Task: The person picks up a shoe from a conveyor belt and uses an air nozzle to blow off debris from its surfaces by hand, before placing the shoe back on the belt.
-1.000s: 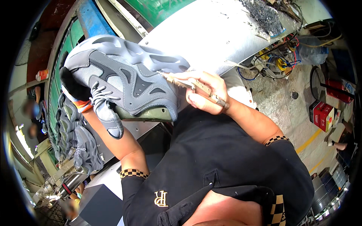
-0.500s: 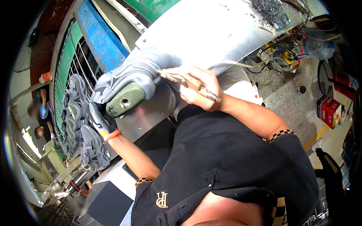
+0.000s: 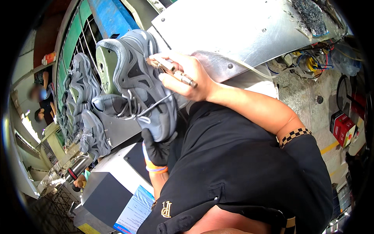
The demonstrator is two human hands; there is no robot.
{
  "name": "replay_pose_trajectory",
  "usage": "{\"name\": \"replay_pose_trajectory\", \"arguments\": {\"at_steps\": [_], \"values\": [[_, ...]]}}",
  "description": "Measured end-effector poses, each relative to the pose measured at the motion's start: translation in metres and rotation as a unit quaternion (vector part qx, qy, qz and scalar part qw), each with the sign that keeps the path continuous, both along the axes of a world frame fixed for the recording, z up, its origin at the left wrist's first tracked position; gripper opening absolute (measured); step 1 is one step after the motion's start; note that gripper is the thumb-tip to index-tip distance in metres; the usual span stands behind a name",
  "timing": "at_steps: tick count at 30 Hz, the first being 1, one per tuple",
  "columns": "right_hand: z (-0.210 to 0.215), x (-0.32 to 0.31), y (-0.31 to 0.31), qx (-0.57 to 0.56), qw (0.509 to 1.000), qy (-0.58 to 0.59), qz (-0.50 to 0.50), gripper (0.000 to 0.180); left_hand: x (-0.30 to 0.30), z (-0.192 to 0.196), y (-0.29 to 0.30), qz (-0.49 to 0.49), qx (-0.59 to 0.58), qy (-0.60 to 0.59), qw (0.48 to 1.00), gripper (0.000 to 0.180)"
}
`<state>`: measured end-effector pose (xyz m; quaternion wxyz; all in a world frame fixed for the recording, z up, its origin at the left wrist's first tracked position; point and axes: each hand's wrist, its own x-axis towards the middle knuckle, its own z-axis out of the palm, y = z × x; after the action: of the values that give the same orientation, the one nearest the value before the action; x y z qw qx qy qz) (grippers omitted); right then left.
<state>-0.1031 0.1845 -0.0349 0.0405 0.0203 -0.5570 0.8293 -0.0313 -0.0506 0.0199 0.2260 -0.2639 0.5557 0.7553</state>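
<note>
A grey sneaker [image 3: 140,82] with loose laces is held up in front of my chest, heel end up, its green inner form showing at the top left. My left hand [image 3: 157,150], in a black glove with an orange cuff, grips it from below at the toe end. My right hand [image 3: 187,76] is bare and holds a small metal brush tool [image 3: 171,70] against the sneaker's upper side.
A rack [image 3: 80,105] at the left carries several more grey sneakers. Behind stands a metal machine cover [image 3: 241,31], with wires and cables [image 3: 311,62] at the right. A dark box with a paper sheet [image 3: 134,210] sits below. Other people stand at far left.
My left hand has turned the sneaker from lying sideways to standing heel end up. The right hand with the tool has stayed against its side.
</note>
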Motion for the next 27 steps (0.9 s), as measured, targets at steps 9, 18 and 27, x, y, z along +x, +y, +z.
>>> {"name": "replay_pose_trajectory", "arguments": {"at_steps": [9,18,27], "values": [[0.001,-0.003,0.002,-0.132,0.990,-0.034,0.041,0.032,-0.006,-0.004,0.032,-0.027,0.116,-0.065,0.991,0.071],[0.014,0.028,0.026,-0.209,0.965,-0.100,0.125,0.039,-0.013,-0.006,0.042,-0.063,0.203,-0.085,0.974,0.077],[0.015,0.065,0.056,-0.185,0.963,-0.148,0.127,0.042,-0.019,-0.007,0.065,-0.095,0.260,-0.128,0.952,0.083]]}}
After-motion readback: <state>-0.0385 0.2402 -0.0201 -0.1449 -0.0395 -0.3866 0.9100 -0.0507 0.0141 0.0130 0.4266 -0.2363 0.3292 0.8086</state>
